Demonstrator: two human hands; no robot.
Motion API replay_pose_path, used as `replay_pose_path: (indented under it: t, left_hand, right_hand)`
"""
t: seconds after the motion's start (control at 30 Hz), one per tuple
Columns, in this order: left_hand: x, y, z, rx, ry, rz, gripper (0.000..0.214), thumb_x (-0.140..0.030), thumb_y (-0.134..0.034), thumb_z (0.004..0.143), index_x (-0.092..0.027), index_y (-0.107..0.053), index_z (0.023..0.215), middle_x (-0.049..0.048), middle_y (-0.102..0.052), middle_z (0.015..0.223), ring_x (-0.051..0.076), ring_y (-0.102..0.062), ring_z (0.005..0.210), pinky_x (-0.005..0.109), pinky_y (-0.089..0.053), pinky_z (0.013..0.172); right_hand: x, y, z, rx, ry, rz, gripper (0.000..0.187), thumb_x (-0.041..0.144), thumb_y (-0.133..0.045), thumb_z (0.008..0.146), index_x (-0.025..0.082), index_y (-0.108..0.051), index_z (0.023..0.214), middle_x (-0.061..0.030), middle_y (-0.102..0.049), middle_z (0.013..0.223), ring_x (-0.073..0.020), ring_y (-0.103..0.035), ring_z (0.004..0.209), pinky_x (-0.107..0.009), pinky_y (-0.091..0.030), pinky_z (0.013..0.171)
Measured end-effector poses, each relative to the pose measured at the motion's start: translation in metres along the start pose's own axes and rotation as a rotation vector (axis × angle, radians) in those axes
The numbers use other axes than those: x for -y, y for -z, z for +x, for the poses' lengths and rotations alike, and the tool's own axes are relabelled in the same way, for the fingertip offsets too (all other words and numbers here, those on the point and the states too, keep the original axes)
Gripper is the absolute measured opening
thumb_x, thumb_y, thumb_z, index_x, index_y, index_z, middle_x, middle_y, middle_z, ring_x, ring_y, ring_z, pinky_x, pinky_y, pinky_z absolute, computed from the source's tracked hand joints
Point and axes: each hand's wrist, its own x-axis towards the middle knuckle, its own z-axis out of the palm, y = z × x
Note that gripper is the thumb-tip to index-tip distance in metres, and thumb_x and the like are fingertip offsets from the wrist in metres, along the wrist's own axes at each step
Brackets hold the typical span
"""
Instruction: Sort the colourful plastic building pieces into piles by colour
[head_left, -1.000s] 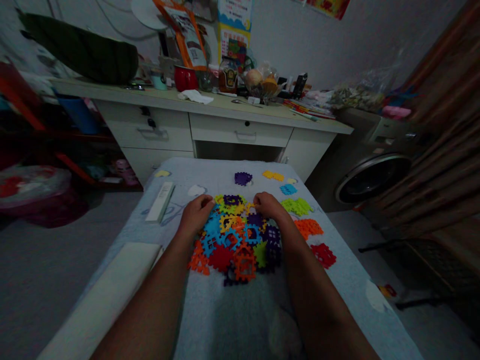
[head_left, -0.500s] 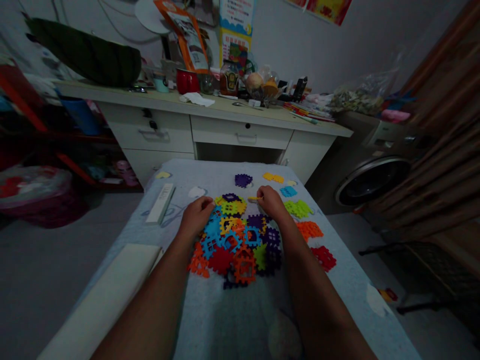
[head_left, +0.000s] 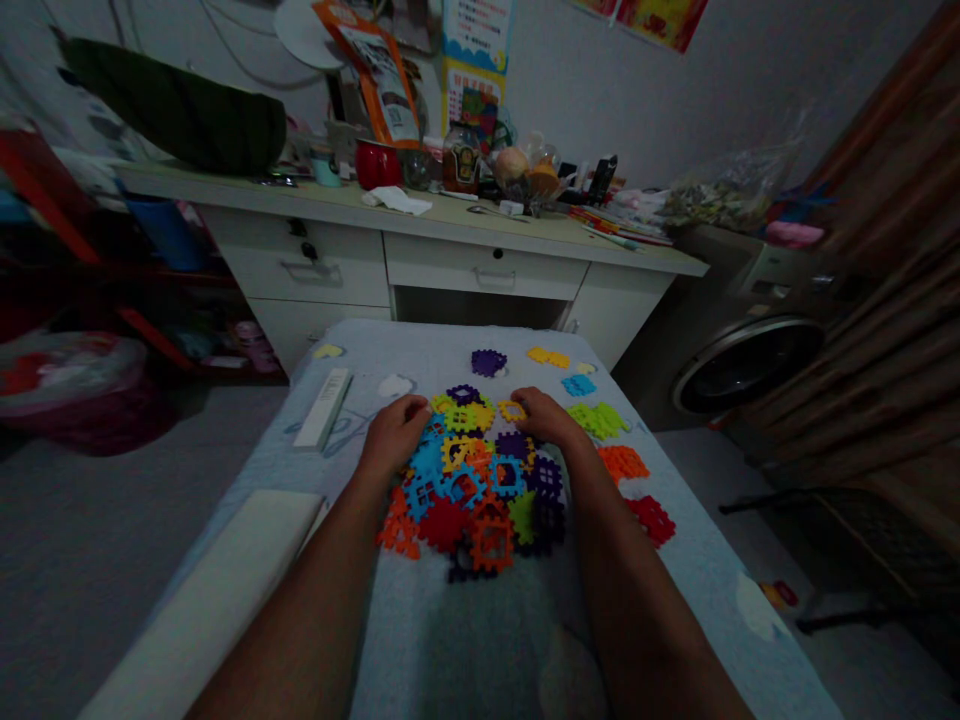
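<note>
A heap of toothed plastic building pieces (head_left: 442, 522) in several colours lies in the middle of the cloth-covered table. My left hand (head_left: 396, 432) rests at the heap's upper left edge, beside yellow and blue pieces. Its fingers are curled together, and I cannot make out what is in them. On the far right side of the heap, my right hand (head_left: 541, 415) pinches a small yellow toothed piece (head_left: 511, 411) with an opening in its middle. Just beyond the hands lies a purple piece (head_left: 488, 362) by itself.
Along the table's right side lie separate groups of yellow (head_left: 547, 356), blue (head_left: 578, 385), green (head_left: 598, 420), orange (head_left: 624, 462) and red pieces (head_left: 651, 520). A white box (head_left: 322, 410) and a long white block (head_left: 225, 560) occupy the left. Behind stands a cluttered desk (head_left: 480, 230).
My right hand has moved slightly toward me and down to the heap, turning the yellow piece so its open face shows. My left hand stays nearly in place.
</note>
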Motion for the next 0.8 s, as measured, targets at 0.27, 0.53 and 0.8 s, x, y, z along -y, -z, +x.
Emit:
replay_pose_path:
  t: [0.27,0.53,0.8]
  left_hand:
    - [0.004,-0.002,0.002,0.004,0.006,-0.021,0.037,-0.048,-0.052,0.078,-0.020,-0.066,0.099,0.0066,-0.072,0.095,0.023,-0.065,0.088,0.034,-0.049,0.082]
    - [0.003,-0.001,0.000,0.010,-0.011,-0.001,0.036,-0.049,-0.051,0.080,-0.021,-0.067,0.097,0.0055,-0.072,0.095,0.023,-0.065,0.087,0.034,-0.049,0.083]
    - [0.001,0.000,0.000,0.003,0.002,0.002,0.035,-0.048,-0.052,0.079,-0.022,-0.068,0.097,0.0052,-0.074,0.095,0.023,-0.066,0.088,0.033,-0.049,0.080]
  right_hand:
    - [-0.013,0.004,0.004,-0.144,-0.122,0.074,0.052,0.024,-0.077,0.071,0.015,-0.061,0.119,-0.0069,-0.051,0.110,-0.0168,-0.055,0.094,-0.029,-0.044,0.093]
    - [-0.038,0.028,0.051,-0.358,-0.276,0.078,0.052,0.023,-0.078,0.071,0.014,-0.060,0.119,-0.0097,-0.056,0.113,-0.0204,-0.057,0.105,-0.032,-0.043,0.096]
    - [-0.087,0.050,0.093,-0.370,-0.419,-0.091,0.035,0.024,-0.077,0.072,0.012,-0.068,0.103,-0.0123,-0.067,0.103,-0.0214,-0.061,0.096,-0.028,-0.046,0.082]
